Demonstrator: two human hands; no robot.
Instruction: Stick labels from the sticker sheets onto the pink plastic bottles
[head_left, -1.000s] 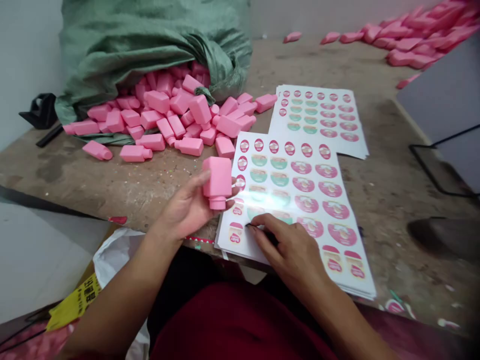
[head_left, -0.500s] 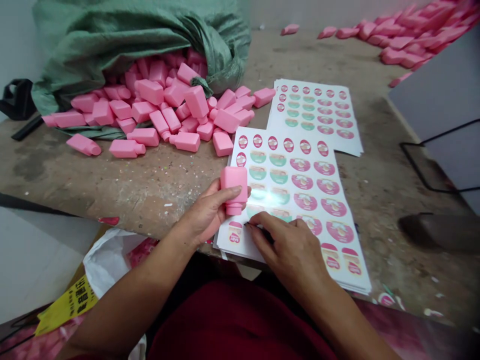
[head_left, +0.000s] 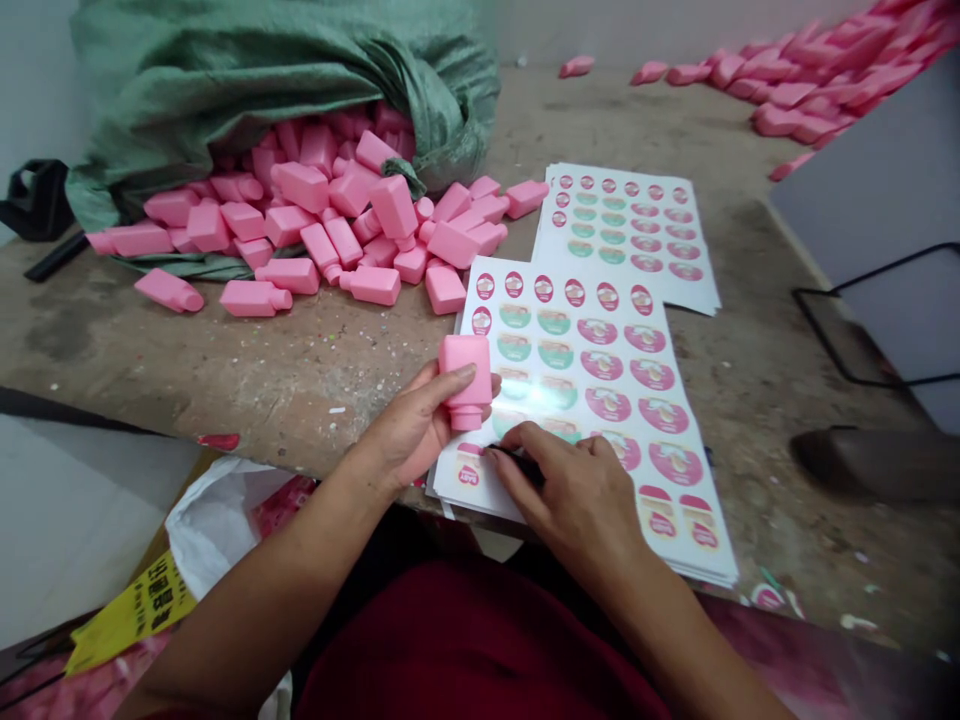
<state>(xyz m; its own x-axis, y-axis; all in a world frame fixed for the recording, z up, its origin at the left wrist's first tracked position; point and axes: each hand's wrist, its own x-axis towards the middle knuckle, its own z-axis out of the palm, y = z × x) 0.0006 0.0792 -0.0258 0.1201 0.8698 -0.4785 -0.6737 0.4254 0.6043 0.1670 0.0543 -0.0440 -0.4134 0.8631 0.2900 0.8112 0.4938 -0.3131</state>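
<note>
My left hand (head_left: 420, 415) is wrapped round a small pink plastic bottle (head_left: 466, 372), held neck down above the left edge of a sticker sheet (head_left: 480, 475). The bottle's visible side is plain. Low over the same sheet, my right hand (head_left: 574, 485) is closed round a thin black tool (head_left: 527, 467), its tip close to a sticker with the word BABY (head_left: 470, 470). My fingers cover most of this tool, so its kind cannot be made out. Rows of pink and green stickers fill the sheet, which tops a stack.
A green woven sack (head_left: 285, 70) spills pink bottles (head_left: 300, 225) onto the table at the left. Behind lies a second sticker stack (head_left: 694, 285). More bottles (head_left: 817, 80) are heaped at the far right, near a grey panel (head_left: 877, 200). A white bag (head_left: 214, 530) hangs below the table edge.
My right hand has shifted slightly, and more of the black tool shows by the BABY sticker. My left hand keeps the bottle in nearly the same place. The view has moved a little.
</note>
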